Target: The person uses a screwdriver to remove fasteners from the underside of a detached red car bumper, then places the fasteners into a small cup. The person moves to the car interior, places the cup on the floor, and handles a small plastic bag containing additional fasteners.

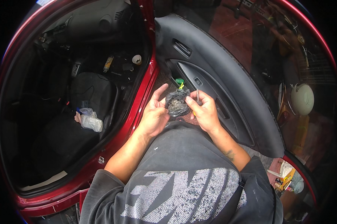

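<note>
A black plastic bag point(179, 107) lies opened out between my hands, in front of my belly. Small greyish pieces sit inside it, too small to name. My left hand point(154, 116) grips the bag's left edge, its index finger stretched away from the bag. On the other side my right hand point(205, 112) pinches the bag's rim between thumb and finger. That hand also keeps a thin screwdriver point(197, 95) against its fingers, the metal shaft pointing up and a bit of yellow handle showing below. Just beyond the bag is a green and yellow item point(180, 82), its kind unclear.
An open car door point(228, 82) with a dark inner panel stands close on my right. At left, the red door frame point(138, 100) borders a dark seat point(92, 87) carrying a clear plastic packet point(91, 122). A white cup point(136, 59) and a yellow tube point(108, 64) lie further in.
</note>
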{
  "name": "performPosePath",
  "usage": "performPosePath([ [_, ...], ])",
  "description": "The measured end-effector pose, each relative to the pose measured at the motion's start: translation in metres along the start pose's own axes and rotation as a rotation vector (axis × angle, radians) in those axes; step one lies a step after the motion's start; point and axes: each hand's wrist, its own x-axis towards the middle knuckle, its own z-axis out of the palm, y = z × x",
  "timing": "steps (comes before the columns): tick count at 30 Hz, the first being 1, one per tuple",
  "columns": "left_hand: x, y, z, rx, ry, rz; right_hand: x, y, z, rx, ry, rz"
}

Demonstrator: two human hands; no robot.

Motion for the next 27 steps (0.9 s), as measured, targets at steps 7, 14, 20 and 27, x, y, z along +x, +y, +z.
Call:
performPosePath([
  [7,0.001,-0.002,-0.008,0.006,0.029,-0.014,-0.002,-0.006,0.004,-0.021,0.015,0.001],
  [14,-0.003,0.002,-0.004,0.062,0.053,-0.034,0.0,0.006,0.002,0.198,0.014,0.059],
  [20,-0.006,-0.001,-0.004,0.016,0.024,-0.045,-0.002,0.012,0.003,0.199,0.013,0.034],
  [27,-0.011,0.0,-0.005,0.029,-0.002,-0.007,-0.006,0.011,0.003,0.168,-0.025,0.013],
])
